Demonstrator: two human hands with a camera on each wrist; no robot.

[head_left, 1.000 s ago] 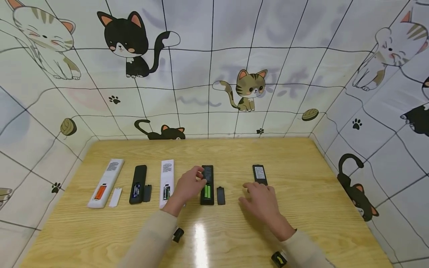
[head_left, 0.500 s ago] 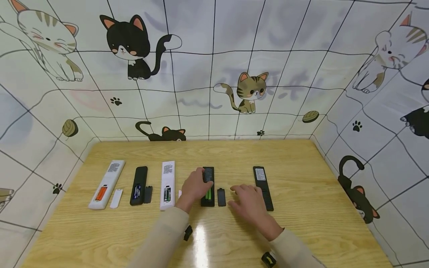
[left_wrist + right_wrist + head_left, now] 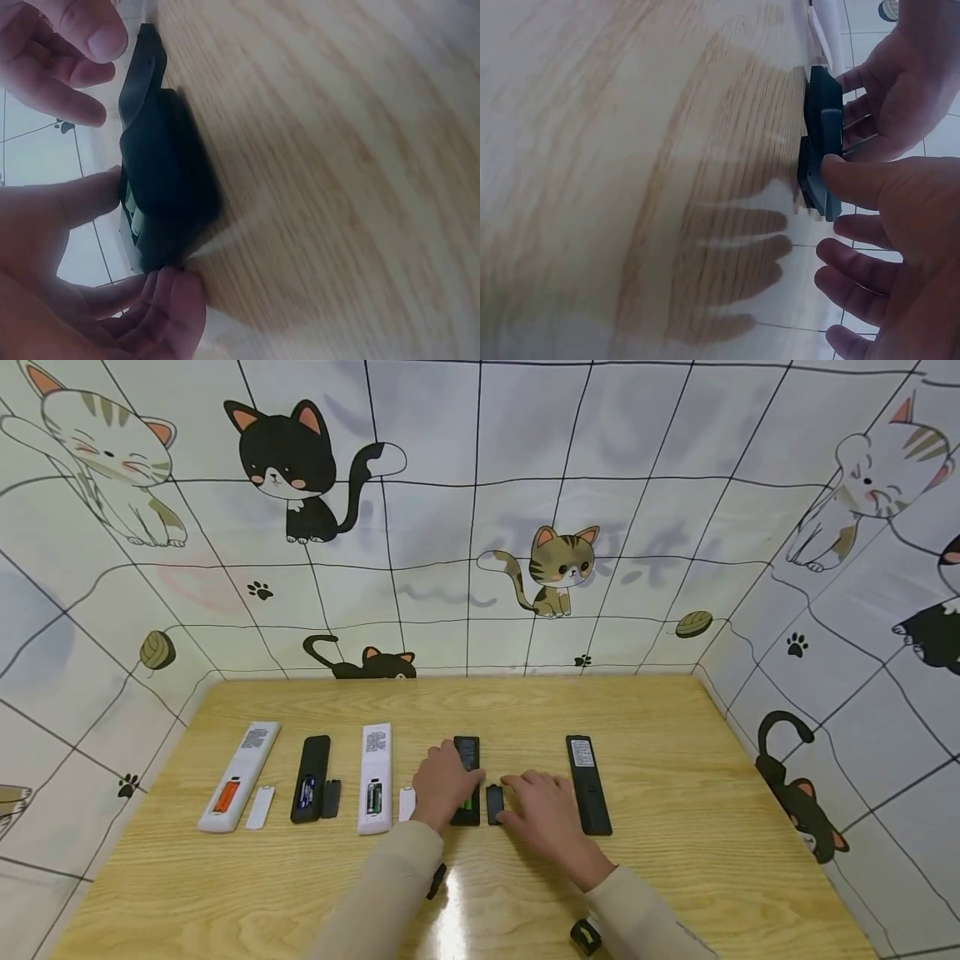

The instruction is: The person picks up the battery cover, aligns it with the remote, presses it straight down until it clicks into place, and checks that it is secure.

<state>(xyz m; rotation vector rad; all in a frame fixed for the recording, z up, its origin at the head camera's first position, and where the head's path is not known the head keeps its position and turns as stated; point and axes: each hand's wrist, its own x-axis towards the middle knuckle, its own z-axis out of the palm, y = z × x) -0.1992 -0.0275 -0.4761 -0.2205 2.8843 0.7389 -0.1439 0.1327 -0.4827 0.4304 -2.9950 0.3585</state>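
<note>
A black remote control (image 3: 467,752) lies back up on the table, its battery bay uncovered with green batteries (image 3: 136,217) inside. My left hand (image 3: 442,785) grips this remote, thumb across its back and the other fingers along its left edge. Just right of it lies a small dark battery cover (image 3: 494,804). My right hand (image 3: 551,822) hovers by the cover with fingers spread and slightly bent, thumb and index finger near its two ends. In the left wrist view, a gap shows between the right hand's fingertips and the cover.
To the left lie a white remote (image 3: 243,768) with an orange battery, a black remote (image 3: 310,777) with blue batteries and another white remote (image 3: 375,777), each with a loose cover beside it. A black remote (image 3: 587,785) lies to the right. Cat-patterned cloth walls (image 3: 435,527) surround the table.
My left hand has come down onto the black remote and taken hold of it. My right hand has moved left, from the rightmost remote to the loose cover.
</note>
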